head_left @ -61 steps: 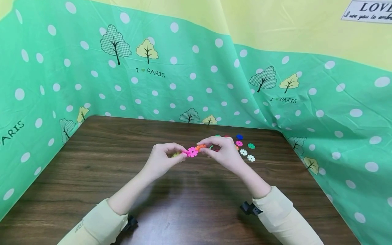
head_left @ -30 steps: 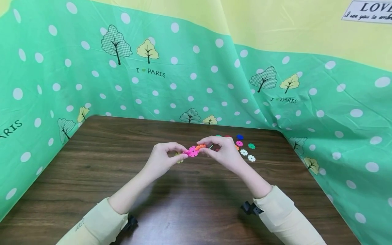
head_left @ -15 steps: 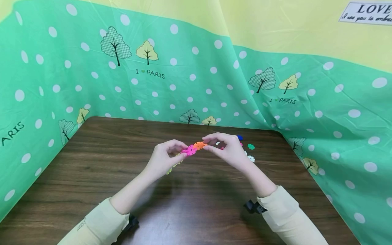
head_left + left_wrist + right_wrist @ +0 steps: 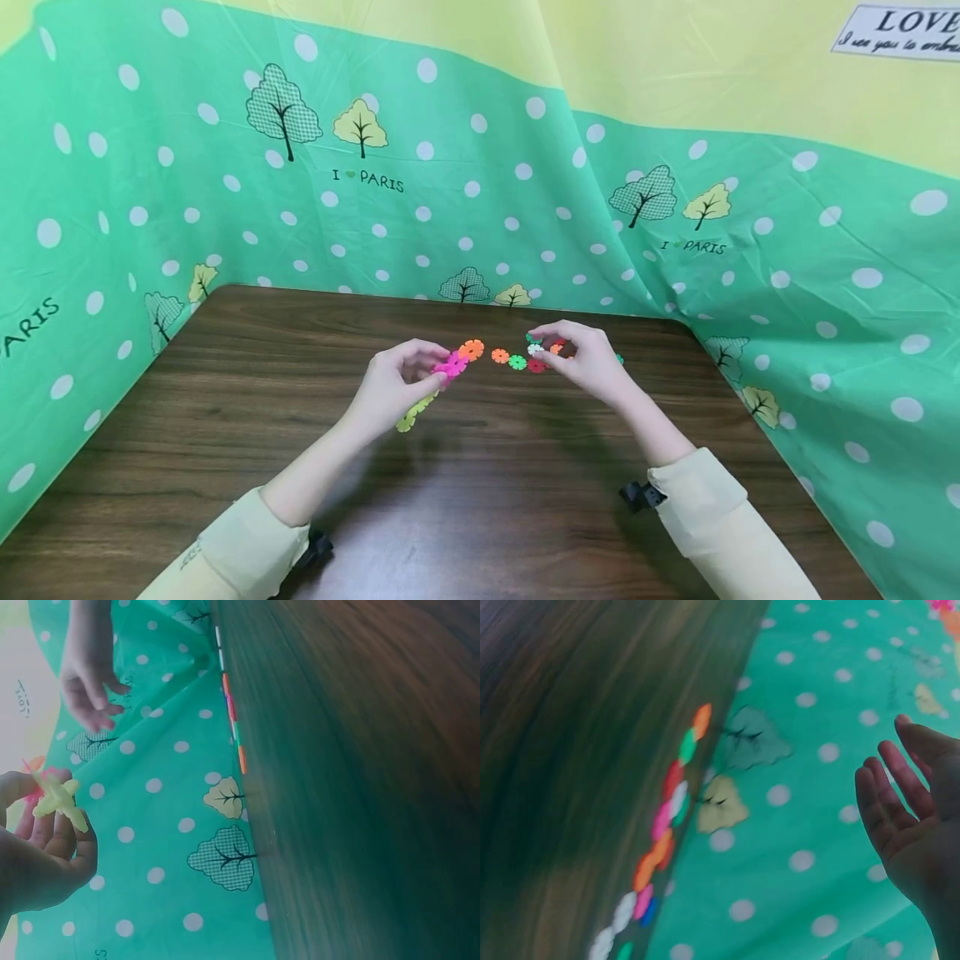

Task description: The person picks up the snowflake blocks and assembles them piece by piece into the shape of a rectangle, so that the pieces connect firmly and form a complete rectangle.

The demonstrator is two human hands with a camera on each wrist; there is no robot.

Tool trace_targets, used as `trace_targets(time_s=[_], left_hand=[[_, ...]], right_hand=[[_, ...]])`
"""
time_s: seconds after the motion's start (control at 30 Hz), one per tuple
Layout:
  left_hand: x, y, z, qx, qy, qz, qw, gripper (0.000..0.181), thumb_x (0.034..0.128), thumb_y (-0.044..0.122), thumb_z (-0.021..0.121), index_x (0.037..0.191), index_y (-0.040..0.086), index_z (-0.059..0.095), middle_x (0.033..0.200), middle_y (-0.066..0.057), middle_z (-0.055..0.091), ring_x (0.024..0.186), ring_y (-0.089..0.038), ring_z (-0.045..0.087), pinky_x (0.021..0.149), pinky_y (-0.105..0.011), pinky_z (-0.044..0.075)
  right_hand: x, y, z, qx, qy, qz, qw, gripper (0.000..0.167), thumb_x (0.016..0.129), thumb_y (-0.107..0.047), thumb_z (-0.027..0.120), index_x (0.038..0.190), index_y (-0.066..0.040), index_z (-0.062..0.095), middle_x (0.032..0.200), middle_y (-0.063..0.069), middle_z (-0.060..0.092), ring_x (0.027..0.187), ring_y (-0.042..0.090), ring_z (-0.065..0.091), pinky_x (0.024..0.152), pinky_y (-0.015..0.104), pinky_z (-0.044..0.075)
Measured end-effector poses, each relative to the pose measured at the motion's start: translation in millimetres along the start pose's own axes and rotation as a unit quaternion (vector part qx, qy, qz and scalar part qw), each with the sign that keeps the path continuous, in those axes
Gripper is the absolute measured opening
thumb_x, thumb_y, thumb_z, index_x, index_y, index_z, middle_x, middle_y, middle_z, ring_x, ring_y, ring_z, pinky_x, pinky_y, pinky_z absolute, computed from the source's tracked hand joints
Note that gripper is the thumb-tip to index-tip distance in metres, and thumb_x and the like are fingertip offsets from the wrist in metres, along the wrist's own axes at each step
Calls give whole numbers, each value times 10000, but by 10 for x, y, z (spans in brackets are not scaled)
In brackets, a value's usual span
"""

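Note:
My left hand (image 4: 390,387) pinches a linked chain of plastic snowflake discs by its pink discs (image 4: 452,365). At the chain's far end is an orange disc (image 4: 472,350); yellow discs (image 4: 415,412) hang at the near end, partly behind the fingers. In the left wrist view the yellow discs (image 4: 60,799) interlock at crossed angles. My right hand (image 4: 592,360) is over the loose discs, nothing between thumb and fingers. The right wrist view shows that hand (image 4: 922,817) with its fingers loosely extended, raised off the table.
Loose discs lie on the brown table (image 4: 480,500): an orange one (image 4: 500,356), a green one (image 4: 517,362), a red one (image 4: 536,366), and several others partly hidden behind the right hand. A green dotted cloth (image 4: 420,192) hangs along the table's back and sides.
My right hand has let go of the orange disc and moved right, over the loose discs. The left hand has tilted the chain, exposing its yellow end.

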State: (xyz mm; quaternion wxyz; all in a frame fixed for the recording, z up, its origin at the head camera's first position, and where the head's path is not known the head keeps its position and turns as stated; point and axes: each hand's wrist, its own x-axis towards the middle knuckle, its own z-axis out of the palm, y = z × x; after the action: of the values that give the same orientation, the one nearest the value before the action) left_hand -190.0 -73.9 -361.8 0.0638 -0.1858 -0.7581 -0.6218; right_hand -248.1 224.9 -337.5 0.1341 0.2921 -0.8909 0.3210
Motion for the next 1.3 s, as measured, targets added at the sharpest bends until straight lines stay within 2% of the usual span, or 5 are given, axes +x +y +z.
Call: trace_targets(time_s=[0.27, 0.5, 0.8, 0.97, 1.3], left_hand=[[-93, 316, -63, 254, -20, -65, 9997, 264, 811, 6, 706, 1068, 1, 648, 918, -161, 711, 766, -265, 668, 628, -221, 517], [-21, -29, -74, 509, 99, 51, 9986, 202, 804, 115, 744, 991, 172, 695, 868, 12, 718, 684, -189, 635, 582, -262, 514], [-1, -79, -60, 908, 218, 313, 9951, 202, 793, 102, 751, 961, 202, 700, 845, 70, 716, 680, -133, 599, 561, -255, 482], [-2, -83, -57, 1146, 249, 577, 9914, 207, 786, 91, 756, 960, 189, 699, 849, 75, 720, 690, -97, 583, 563, -243, 469], [-3, -95, -66, 1343, 223, 956, 9861, 224, 779, 52, 748, 966, 162, 697, 865, 51, 728, 721, -80, 611, 553, -251, 450]], right_hand=[[-20, 403, 65, -327, -487, 62, 9983, 385, 779, -117, 770, 1149, -100, 663, 1166, 66, 651, 1102, 255, 567, 888, 458, 486], [8, 746, 203, -431, -913, 159, 9948, 398, 791, -93, 756, 1175, -85, 650, 1201, 81, 641, 1146, 279, 536, 940, 483, 451], [59, 1008, 318, -168, -1539, 517, 9866, 411, 791, -101, 755, 1187, -68, 649, 1199, 94, 644, 1136, 303, 560, 931, 515, 455], [87, 1086, 353, -356, -1802, 771, 9800, 416, 800, -133, 749, 1202, -97, 646, 1218, 79, 639, 1165, 286, 557, 960, 489, 443], [180, 1115, 451, -423, -1842, 635, 9799, 312, 810, -68, 728, 1118, -60, 676, 1100, 103, 687, 1047, 260, 630, 905, 437, 489]])
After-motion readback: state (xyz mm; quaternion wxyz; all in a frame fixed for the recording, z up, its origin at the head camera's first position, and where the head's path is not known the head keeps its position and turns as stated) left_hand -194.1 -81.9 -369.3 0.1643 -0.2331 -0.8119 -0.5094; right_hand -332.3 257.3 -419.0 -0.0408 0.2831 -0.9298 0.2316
